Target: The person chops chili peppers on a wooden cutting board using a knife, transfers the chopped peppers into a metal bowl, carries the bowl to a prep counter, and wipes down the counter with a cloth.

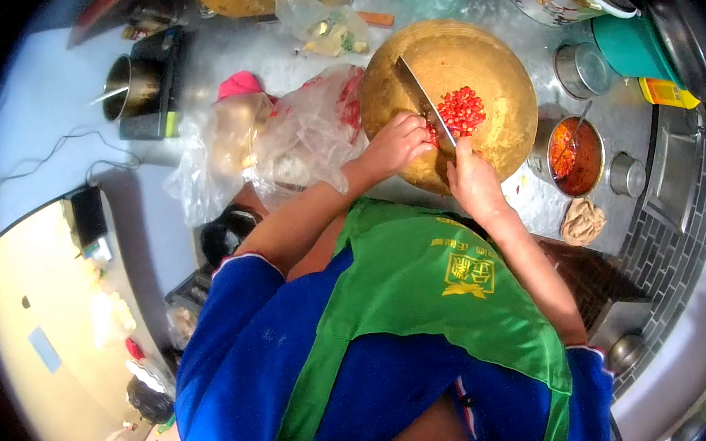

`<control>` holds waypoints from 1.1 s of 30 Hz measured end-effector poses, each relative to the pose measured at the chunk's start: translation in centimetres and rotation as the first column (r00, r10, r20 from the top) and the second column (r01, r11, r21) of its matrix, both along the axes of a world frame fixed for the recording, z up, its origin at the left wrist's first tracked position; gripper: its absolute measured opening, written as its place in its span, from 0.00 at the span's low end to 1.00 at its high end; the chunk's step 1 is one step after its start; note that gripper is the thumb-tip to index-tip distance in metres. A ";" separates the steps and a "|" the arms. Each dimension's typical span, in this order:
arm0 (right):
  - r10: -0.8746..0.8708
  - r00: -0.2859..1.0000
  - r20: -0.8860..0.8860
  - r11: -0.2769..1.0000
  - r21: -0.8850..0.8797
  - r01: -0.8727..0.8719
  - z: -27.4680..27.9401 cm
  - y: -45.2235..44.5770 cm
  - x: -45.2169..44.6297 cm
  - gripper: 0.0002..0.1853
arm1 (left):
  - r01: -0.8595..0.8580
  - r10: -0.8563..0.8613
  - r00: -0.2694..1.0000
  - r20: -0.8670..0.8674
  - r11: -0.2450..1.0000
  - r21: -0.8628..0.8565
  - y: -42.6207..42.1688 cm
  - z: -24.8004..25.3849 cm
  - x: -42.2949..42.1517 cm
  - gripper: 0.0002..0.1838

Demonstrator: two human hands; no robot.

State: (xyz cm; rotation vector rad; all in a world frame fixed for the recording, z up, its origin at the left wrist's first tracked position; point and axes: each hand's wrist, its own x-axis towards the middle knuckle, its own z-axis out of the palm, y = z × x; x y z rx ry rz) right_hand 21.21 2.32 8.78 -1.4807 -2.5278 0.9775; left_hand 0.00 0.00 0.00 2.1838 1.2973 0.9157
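Note:
My right hand (475, 180) is closed around the handle of a kitchen knife (421, 93), whose blade slants up to the left across a round wooden chopping board (509, 75). My left hand (400, 146), its fingers curled, presses red chili peppers (432, 134) to the board on the left side of the blade. On the blade's right lies a heap of chopped red chili (464, 109). The knife handle is mostly hidden in my right hand.
Clear plastic bags (292, 145) lie left of the board, with another bag (326, 32) behind. At right stand a pot of red sauce (587, 160) with a spoon, a lidded metal pot (582, 70), a small tin (627, 174) and a crumpled brown cloth (582, 222).

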 end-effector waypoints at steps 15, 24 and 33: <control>0.086 0.996 0.023 0.994 -0.073 -0.084 5.2 1.0 -0.6 0.14 | 0.020 -0.019 1.000 -0.025 0.997 0.070 0.1 1.3 -0.8 0.12; 0.069 0.996 0.056 0.995 -0.073 -0.065 3.3 1.2 -1.6 0.10 | -0.003 0.002 1.000 0.028 0.998 0.058 0.2 1.1 -0.5 0.10; 0.012 1.000 -0.009 0.997 -0.073 -0.013 1.2 0.0 -1.6 0.16 | -0.026 0.023 0.998 0.057 0.998 0.053 -0.1 1.4 -0.6 0.09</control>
